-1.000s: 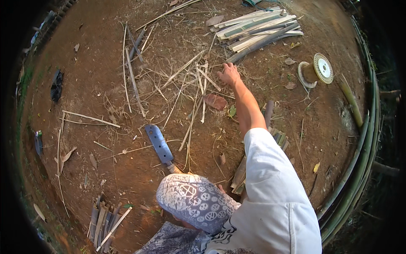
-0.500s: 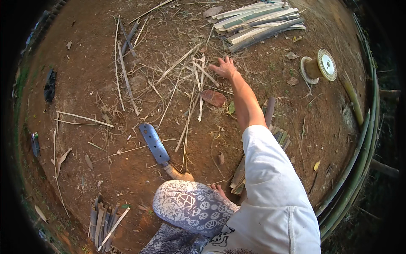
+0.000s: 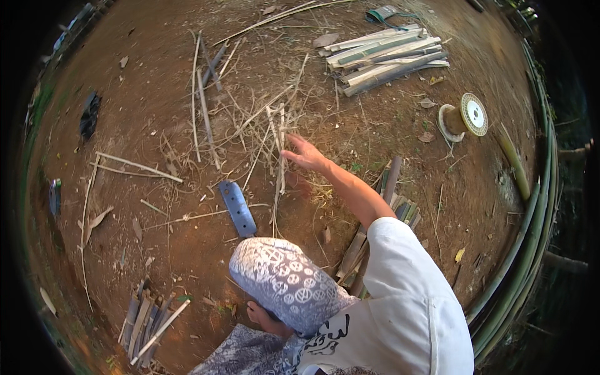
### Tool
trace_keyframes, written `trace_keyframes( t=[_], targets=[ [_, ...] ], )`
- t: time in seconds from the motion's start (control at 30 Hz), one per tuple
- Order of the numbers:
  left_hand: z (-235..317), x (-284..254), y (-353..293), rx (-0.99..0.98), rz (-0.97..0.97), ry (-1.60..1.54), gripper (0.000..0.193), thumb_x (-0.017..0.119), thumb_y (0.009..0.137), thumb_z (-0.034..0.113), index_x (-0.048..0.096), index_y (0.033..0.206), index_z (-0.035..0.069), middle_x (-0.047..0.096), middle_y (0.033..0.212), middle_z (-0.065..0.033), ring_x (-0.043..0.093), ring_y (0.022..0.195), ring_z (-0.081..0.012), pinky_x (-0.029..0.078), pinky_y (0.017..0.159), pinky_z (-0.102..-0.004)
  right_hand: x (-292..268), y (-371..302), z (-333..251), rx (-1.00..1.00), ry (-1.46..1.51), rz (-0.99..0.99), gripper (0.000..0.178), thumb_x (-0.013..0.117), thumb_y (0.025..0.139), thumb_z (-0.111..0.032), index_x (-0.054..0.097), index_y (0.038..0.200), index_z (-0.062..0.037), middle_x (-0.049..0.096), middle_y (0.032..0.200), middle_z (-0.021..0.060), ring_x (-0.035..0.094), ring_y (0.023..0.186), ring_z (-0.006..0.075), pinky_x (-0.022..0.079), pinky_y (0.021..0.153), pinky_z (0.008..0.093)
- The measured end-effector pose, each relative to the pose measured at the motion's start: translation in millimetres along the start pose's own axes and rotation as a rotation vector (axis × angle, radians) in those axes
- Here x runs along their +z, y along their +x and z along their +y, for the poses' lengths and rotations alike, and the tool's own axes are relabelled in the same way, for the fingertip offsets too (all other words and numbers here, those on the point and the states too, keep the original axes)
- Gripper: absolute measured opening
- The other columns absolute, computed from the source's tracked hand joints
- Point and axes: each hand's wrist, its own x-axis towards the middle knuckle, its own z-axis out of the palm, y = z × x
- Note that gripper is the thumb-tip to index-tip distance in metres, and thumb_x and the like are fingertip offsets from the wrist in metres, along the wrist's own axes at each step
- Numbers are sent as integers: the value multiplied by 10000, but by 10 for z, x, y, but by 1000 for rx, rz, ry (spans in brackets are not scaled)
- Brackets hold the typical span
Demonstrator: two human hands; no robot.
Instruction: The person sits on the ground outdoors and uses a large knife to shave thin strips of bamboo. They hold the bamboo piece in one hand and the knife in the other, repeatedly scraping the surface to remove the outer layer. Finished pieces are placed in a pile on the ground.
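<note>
My right hand (image 3: 302,154) reaches out from the white sleeve with its fingers apart. Its fingertips are at the right side of a loose bunch of pale bamboo strips (image 3: 280,140) on the ground; whether they touch is unclear. Nearer to me lies a machete (image 3: 238,209) with a broad bluish blade with holes, its handle hidden behind my patterned trouser knee (image 3: 290,272). Under that knee a patch of bare skin (image 3: 269,320) shows, and I cannot tell whether it is my left hand or a foot.
Split bamboo is stacked at the far right (image 3: 387,59), with smaller piles beside my right arm (image 3: 352,256) and at the lower left (image 3: 150,328). A spool (image 3: 462,117) stands at the right. Long green poles (image 3: 531,269) line the right edge. Thin shavings litter the soil.
My right hand has come back nearer and to the left. The strips beside it lie closer together than before. My knee has shifted and now covers the machete's handle.
</note>
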Motion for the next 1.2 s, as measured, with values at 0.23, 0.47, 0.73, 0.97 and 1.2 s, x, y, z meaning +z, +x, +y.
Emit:
trace_keyframes(
  t=[0.23, 0.47, 0.73, 0.97, 1.2],
  targets=[
    [-139, -121, 512, -352, -125, 38, 585, 450, 995, 449, 570, 1250, -63, 563, 1245, -307, 545, 1142, -436, 411, 981, -505, 212, -529, 111, 514, -291, 759, 643, 627, 937, -401, 465, 1404, 10, 412, 1471, 267, 426, 1346, 409, 359, 1122, 472],
    [-921, 152, 746, -190, -90, 140, 473, 445, 1006, 364, 627, 1123, -56, 603, 1220, -284, 563, 1083, -459, 431, 939, -518, 608, -71, -1388, 73, 135, 288, 508, 639, 949, -331, 554, 1313, 13, 597, 1299, 214, 576, 1209, 325, 487, 969, 431],
    [-1223, -1327, 1090, -221, 353, -933, 483, 524, 1020, 218, 268, 1406, 80, 604, 1245, -229, 658, 1002, -349, 563, 843, -425, 2132, -1027, -4253, -545, 202, -799, 408, 637, 968, -295, 605, 1282, -36, 687, 1184, 166, 669, 1068, 243, 530, 912, 364],
    [-1433, -1922, 958, -391, 145, -1587, 664, 619, 978, 158, 235, 1520, 131, 615, 1243, -184, 688, 975, -263, 585, 814, -353, 4035, -2817, -4475, -1063, -299, -1246, 539, 684, 900, -359, 564, 1318, -41, 614, 1235, 251, 593, 1169, 389, 478, 996, 418],
    [-2552, -1694, 540, -695, 695, -569, 535, 742, 844, 302, 594, 1258, -2, 589, 1287, -243, 612, 1132, -311, 505, 937, -428, 5065, -2912, -3540, -1121, -922, -997, 774, 635, 890, -477, 350, 1517, -125, 262, 1574, 241, 239, 1460, 429, 241, 1160, 575]
  ],
)
